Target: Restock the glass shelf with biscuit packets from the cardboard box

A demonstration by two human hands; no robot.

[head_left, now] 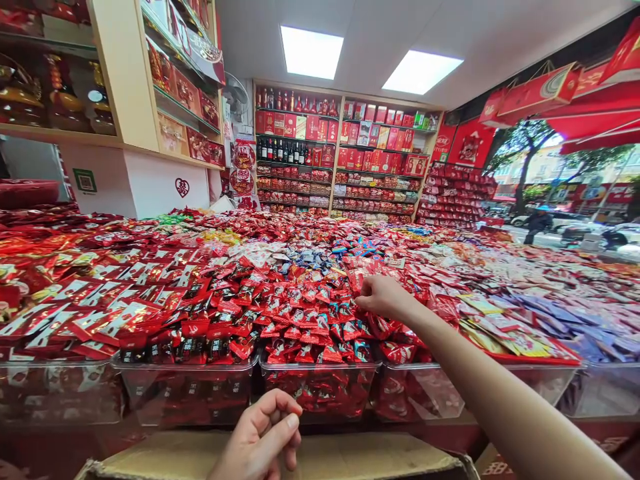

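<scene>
Low in the middle of the head view, my left hand (pixel 267 433) hovers over the flap of a cardboard box (pixel 370 453), thumb and fingertips curled together; whatever is between them, if anything, is too small to name. My right hand (pixel 383 297) reaches out over the heaped sweets, its fingers bent down at some red packets; what they grip is hidden. Just left of it lie red-wrapped sweets (pixel 305 317) in a clear plastic bin (pixel 320 393). Black and red sweets (pixel 195 340) fill the bin to the left.
Yellow packets (pixel 515 333) and purple packets (pixel 560 320) lie to the right. Shelves of bottles and red boxes (pixel 300 127) line the back wall. A cabinet (pixel 113 67) overhangs the sweets at the left. A person (pixel 539 223) is outside at the right.
</scene>
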